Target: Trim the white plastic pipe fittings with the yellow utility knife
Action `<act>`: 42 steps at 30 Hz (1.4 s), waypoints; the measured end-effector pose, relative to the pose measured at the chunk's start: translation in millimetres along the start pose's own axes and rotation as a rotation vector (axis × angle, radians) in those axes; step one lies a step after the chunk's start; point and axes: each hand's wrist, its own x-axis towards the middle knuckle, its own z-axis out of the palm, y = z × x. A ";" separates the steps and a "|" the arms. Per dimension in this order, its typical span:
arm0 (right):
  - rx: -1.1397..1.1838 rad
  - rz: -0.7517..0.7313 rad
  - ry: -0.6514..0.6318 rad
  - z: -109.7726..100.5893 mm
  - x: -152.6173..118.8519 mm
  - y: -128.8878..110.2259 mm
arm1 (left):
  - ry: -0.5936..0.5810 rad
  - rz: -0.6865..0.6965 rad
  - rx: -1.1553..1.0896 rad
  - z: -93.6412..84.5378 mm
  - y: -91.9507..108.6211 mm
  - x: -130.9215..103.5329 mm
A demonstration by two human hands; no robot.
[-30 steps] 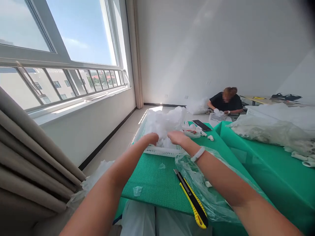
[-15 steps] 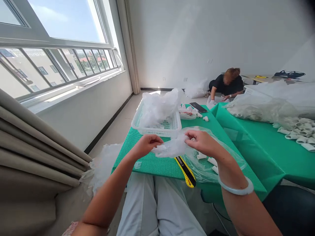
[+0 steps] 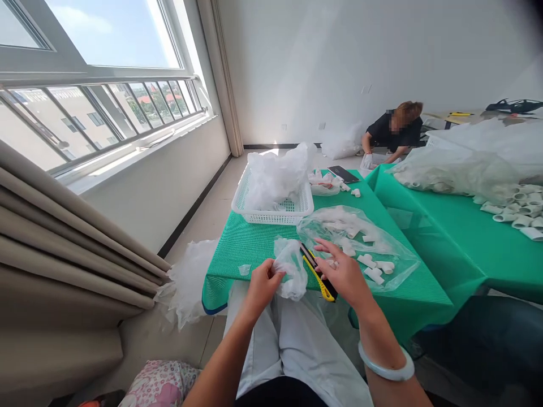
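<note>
My left hand (image 3: 266, 282) pinches a crumpled clear plastic bag (image 3: 292, 268) at the near edge of the green-covered table (image 3: 254, 243). To its right, my right hand (image 3: 337, 271) has its fingers apart over the yellow and black utility knife (image 3: 326, 289), partly hiding it; whether it touches the knife is unclear. A larger clear bag (image 3: 401, 249) lies spread beyond and right of that hand, with several white pipe fittings (image 3: 373, 275) in or on it. Behind the hands, a white basket (image 3: 278, 217) holds a heap of crumpled plastic bags (image 3: 280, 175).
A dark phone-like object (image 3: 343, 174) and a small bag of fittings (image 3: 324, 183) lie at the table's back. On the right table is a pile of white fittings (image 3: 530, 206). A person (image 3: 396, 133) crouches beyond. Plastic bags (image 3: 193, 277) lie on the floor at left.
My right hand has let go of the crumpled bag and opened near the knife. My left hand has drawn the bag down toward the near edge. The view has shifted slightly.
</note>
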 end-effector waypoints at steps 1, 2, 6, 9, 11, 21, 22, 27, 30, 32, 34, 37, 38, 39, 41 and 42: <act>0.054 0.024 -0.002 6.8 -4.9 1.0 | 0.060 0.008 0.077 3.5 -0.8 -0.1; 0.098 0.023 -0.039 14.4 -9.1 1.9 | 0.098 0.016 0.128 6.6 -0.7 -0.6; 0.090 -0.040 -0.121 38.4 -13.6 5.9 | 0.068 0.005 0.021 9.2 4.9 -6.1; 0.077 0.031 0.050 33.1 -9.1 13.4 | 0.100 -0.068 -0.172 -5.6 5.8 -12.8; 0.080 0.053 0.123 21.0 -8.0 19.5 | 0.123 -0.128 -0.232 -21.2 3.7 -18.1; 0.124 -0.135 -0.157 5.7 -23.2 15.7 | -0.090 -0.015 -0.152 -40.8 11.4 -13.5; 0.098 -0.145 -0.169 5.2 -22.4 15.7 | -0.111 0.005 -0.077 -37.7 11.0 -10.5; -0.037 -0.122 -0.018 -14.0 -17.6 22.3 | 0.242 0.191 0.201 -32.7 2.0 -3.9; -0.062 -0.035 0.263 -21.7 -22.8 14.1 | 0.319 0.206 0.263 -31.2 -1.4 -5.3; 0.010 0.046 0.324 -14.2 -27.1 0.4 | 0.323 0.195 0.280 -26.1 -1.7 -5.2; 0.121 0.058 0.147 4.8 -25.8 -14.0 | 0.307 0.177 0.282 -18.4 -1.6 -3.3; 0.107 -0.076 -0.136 43.5 -8.1 -20.7 | 0.281 0.137 0.268 -8.4 -3.9 1.6; 0.083 -0.111 -0.154 55.4 0.3 -17.2 | 0.284 0.124 0.262 -7.0 -5.4 3.2; 0.050 -0.133 -0.131 65.6 8.4 -11.2 | 0.289 0.112 0.254 -6.9 -7.2 4.6; -0.033 -0.161 -0.039 79.6 20.5 5.0 | 0.291 0.068 0.212 -10.7 -10.2 6.4; -0.063 -0.172 -0.010 83.5 23.4 13.3 | 0.292 0.036 0.173 -13.9 -10.7 6.9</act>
